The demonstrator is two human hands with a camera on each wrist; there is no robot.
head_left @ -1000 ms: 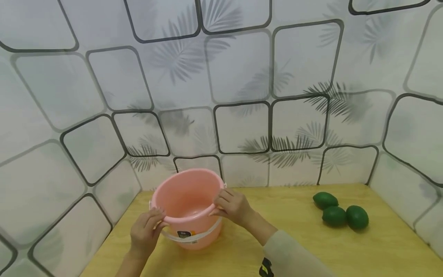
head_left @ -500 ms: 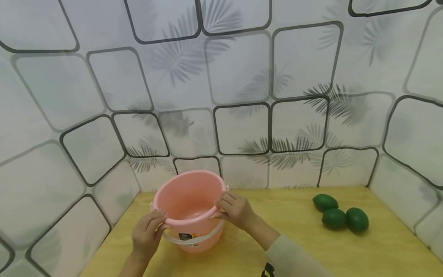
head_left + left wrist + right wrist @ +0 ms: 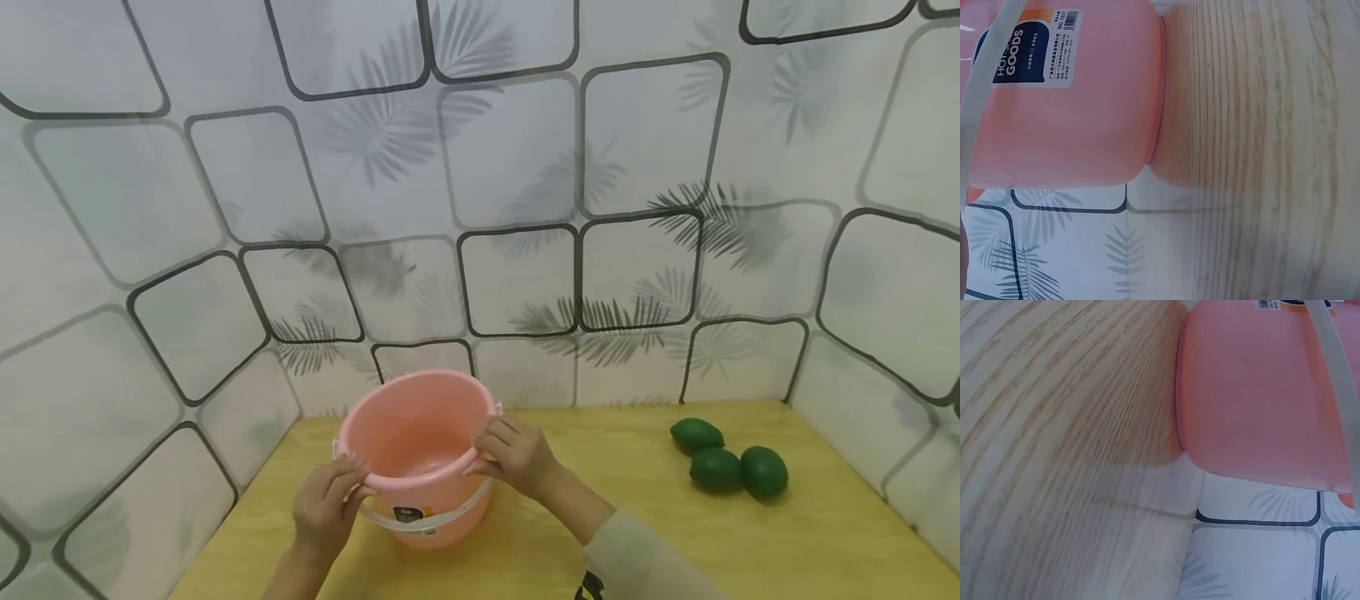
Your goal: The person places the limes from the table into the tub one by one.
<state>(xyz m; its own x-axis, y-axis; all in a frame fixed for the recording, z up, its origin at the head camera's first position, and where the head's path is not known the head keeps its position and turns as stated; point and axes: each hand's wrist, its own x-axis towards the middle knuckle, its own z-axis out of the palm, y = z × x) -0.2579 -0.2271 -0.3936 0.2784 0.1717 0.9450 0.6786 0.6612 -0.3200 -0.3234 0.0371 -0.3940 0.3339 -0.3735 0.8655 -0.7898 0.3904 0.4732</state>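
A pink plastic bucket (image 3: 420, 421) stands on the table, its mouth facing up and its inside visible in the head view. My left hand (image 3: 326, 510) grips the near-left rim, with fingers over the edge and thumb outside. On the right side of the rim, my right hand (image 3: 519, 456) holds on in the same way. The white handle (image 3: 452, 517) hangs down across the front, near a dark label (image 3: 408, 514). Both wrist views show the pink side wall, in the left wrist view (image 3: 1085, 134) and the right wrist view (image 3: 1260, 400); the fingers are mostly out of sight there.
Several dark green, avocado-like fruits (image 3: 716, 470) lie together at the right of the wood-grain table (image 3: 600, 517). Pale patterned walls (image 3: 525, 275) close off the back and both sides; the bucket is close to the back one.
Both hands and the bucket have shifted slightly to the right over the table, the grip on the rim unchanged. The head view has turned a little; the green fruits have stayed put.
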